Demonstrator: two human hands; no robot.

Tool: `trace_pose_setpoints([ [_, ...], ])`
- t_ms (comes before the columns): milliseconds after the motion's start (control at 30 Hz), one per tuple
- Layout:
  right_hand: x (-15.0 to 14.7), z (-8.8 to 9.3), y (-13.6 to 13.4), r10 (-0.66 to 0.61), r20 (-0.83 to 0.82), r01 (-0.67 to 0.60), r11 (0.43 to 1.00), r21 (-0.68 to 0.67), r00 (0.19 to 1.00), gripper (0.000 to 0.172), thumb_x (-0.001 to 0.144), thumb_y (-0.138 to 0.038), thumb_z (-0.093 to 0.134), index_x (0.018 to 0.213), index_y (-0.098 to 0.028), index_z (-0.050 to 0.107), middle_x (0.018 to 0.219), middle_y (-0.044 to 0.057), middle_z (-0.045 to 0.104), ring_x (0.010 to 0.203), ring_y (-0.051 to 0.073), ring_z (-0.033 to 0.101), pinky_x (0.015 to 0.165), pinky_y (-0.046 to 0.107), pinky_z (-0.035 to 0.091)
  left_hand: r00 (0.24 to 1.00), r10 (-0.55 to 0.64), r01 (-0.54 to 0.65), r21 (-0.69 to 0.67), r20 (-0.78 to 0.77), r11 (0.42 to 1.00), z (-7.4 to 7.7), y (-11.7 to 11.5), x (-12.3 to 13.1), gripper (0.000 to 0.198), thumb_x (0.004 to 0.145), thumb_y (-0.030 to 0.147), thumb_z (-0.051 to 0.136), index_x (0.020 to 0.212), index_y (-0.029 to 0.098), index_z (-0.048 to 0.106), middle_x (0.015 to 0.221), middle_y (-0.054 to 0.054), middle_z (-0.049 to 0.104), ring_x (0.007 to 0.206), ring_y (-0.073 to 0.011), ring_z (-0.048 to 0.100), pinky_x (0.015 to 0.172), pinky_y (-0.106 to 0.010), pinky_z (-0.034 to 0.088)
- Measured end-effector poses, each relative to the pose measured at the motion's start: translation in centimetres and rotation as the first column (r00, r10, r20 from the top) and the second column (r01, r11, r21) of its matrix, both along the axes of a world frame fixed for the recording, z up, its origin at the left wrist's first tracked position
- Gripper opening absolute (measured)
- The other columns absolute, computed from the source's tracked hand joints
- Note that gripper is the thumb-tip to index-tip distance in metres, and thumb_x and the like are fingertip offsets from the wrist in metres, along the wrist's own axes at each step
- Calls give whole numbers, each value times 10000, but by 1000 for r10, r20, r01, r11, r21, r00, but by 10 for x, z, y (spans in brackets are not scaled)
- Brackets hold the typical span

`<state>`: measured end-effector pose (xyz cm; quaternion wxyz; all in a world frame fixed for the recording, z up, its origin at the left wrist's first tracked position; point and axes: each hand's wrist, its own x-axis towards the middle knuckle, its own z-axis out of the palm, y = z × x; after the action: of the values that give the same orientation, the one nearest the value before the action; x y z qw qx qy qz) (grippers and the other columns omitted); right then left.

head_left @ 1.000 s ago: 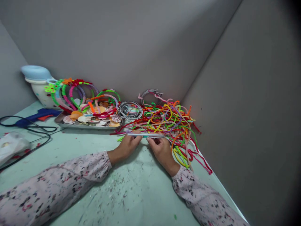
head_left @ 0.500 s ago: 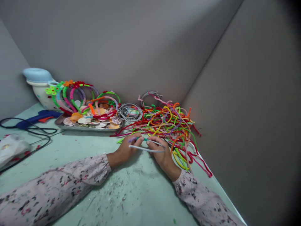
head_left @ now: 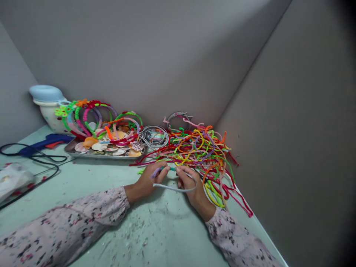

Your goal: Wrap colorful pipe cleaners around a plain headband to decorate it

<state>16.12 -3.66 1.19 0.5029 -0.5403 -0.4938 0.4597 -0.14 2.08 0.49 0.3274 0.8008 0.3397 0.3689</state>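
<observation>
Your desk (head_left: pixel 155 241) carries a heap of fuzzy stems (head_left: pixel 194 144) just right of the metal tray (head_left: pixel 111 156), probably kept there for easy reach. Nearer you than the tray and to its right, your left hand (head_left: pixel 147 181) and right hand (head_left: pixel 198 194) grasp the grey band (head_left: pixel 178 190), fingers pinching at either end of its visible teal wrapping (head_left: pixel 172 169), seemingly to steady that stretch. The band's bare end bends back, free of your fingers.
</observation>
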Motion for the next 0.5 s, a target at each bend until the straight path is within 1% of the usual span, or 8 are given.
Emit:
trace_pose_setpoints([
  [167,2,-8,2,1,-21,-1,1000,4,1000,325,865,-480,507,846,-177,623,528,-35,489,471,101,414,449,215,310,999,3,-1,66,-33,998,-5,3,0,286,933,339,396,734,170,512,682,4,519,639,-123,464,593,-241,363],
  [267,1,-9,4,8,-69,-9,1000,-12,998,317,863,-469,506,768,-177,587,507,-39,476,448,93,403,434,212,299,999,1,2,93,-38,996,-6,2,1,273,934,329,396,755,169,526,698,-6,537,640,-125,468,595,-246,371],
  [433,-1,-7,5,10,-161,-19,998,-54,987,305,841,-455,523,694,-188,537,480,-44,469,408,91,394,410,214,296,999,-12,18,105,-53,994,-1,-2,1,264,934,308,402,732,167,497,675,7,493,625,-116,440,591,-243,355],
  [500,0,-7,5,10,-172,-22,997,-68,985,311,842,-456,521,684,-189,530,465,-46,464,400,90,391,406,213,293,998,-21,27,112,-53,993,0,-3,1,268,935,306,404,719,167,481,668,13,473,621,-113,428,593,-243,349],
])
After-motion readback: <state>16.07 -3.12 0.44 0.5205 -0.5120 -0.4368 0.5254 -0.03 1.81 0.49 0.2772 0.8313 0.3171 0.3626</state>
